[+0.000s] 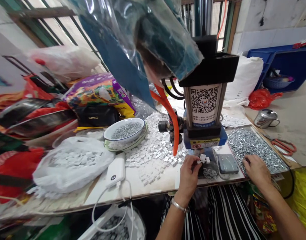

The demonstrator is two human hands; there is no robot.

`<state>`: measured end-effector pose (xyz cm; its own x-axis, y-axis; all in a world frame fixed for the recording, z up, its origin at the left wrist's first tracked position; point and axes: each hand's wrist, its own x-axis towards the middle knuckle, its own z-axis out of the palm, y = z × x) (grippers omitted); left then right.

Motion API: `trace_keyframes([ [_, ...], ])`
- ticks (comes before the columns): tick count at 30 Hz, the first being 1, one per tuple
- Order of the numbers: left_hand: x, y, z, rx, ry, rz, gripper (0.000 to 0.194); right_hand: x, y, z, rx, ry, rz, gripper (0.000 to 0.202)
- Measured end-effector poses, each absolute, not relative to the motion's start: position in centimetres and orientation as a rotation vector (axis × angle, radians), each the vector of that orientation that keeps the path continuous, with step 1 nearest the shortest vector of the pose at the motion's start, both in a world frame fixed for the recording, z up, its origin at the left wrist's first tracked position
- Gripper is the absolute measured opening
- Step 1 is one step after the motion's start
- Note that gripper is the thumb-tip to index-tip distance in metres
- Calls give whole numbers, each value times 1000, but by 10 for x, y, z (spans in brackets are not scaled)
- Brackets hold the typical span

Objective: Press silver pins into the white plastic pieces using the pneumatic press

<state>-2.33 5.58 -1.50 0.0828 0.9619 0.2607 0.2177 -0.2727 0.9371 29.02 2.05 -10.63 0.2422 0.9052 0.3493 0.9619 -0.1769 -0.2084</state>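
My left hand [189,176], with a bangle at the wrist, is under the head of a bench press [204,110]. Its thumb and forefinger pinch at a small cluster of white plastic blocks [204,159]; which block they grip is partly hidden. Just below lies a small heap of metal pins [210,173]. My right hand [257,170] rests at the left edge of a shallow tray [280,172] full of loose metal pins [255,145]. Its fingers are bent together over the pins, and what they hold is too small to make out.
Loose white blocks [155,146] cover the table left of the press. An enamel bowl [107,135] of pins, a white power bank [116,170] with a cable and a bag [72,163] of blocks stand further left. Scissors [284,146] and a metal cup [266,119] lie beyond the tray.
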Motion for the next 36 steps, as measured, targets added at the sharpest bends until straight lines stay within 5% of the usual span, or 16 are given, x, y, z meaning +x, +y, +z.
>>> trace_keyframes([
  [12,-19,79,-3,1985,1155,1157,34,286,20,-92,-2216,-1728,-139,22],
  [18,-22,45,-13,1923,1315,1271,14,288,21,-91,-2171,-1697,-99,25],
  [27,1,22,-20,2081,1463,806,13,290,15,-86,-1856,-1417,6,27],
  [36,2,23,-17,1999,1431,828,16,254,1,-55,-1686,-1243,462,41],
])
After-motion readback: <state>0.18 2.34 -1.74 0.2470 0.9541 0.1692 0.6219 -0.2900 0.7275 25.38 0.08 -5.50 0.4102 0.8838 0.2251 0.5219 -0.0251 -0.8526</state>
